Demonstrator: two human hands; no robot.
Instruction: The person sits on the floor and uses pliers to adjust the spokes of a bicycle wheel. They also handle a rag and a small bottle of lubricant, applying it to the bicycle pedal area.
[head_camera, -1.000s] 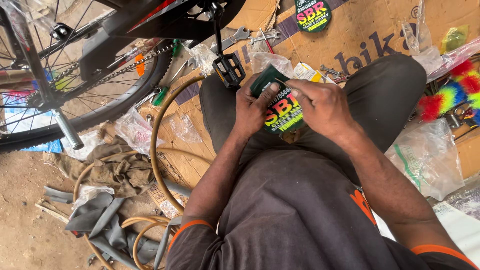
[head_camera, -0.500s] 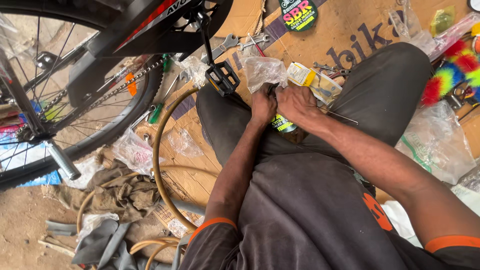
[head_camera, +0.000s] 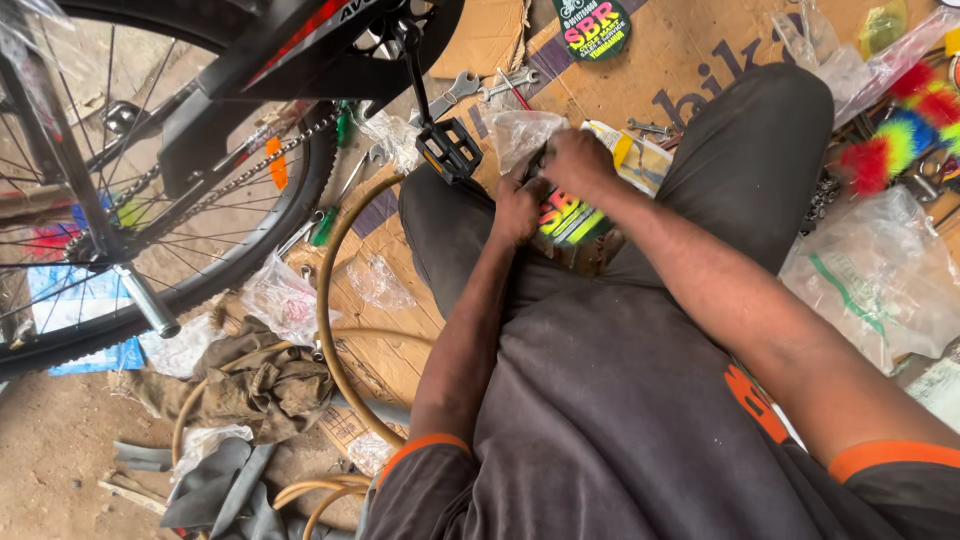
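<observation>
I sit on flattened cardboard with my knees up. Both hands meet between my thighs on a dark, round printed sticker with bright pink and green lettering. My left hand pinches its left edge. My right hand is closed over its top, next to a clear plastic bag. Just left of my hands hangs a black bicycle pedal on its crank.
A bicycle rear wheel with chain stands at left. A tan rubber hoop lies by my left leg. Spanners, a second round sticker, plastic bags, a colourful fluffy item and rags surround me.
My hands and the sticker moved up and away from my body, toward the plastic bag. The view has tilted, so the bicycle wheel now shows more at the left.
</observation>
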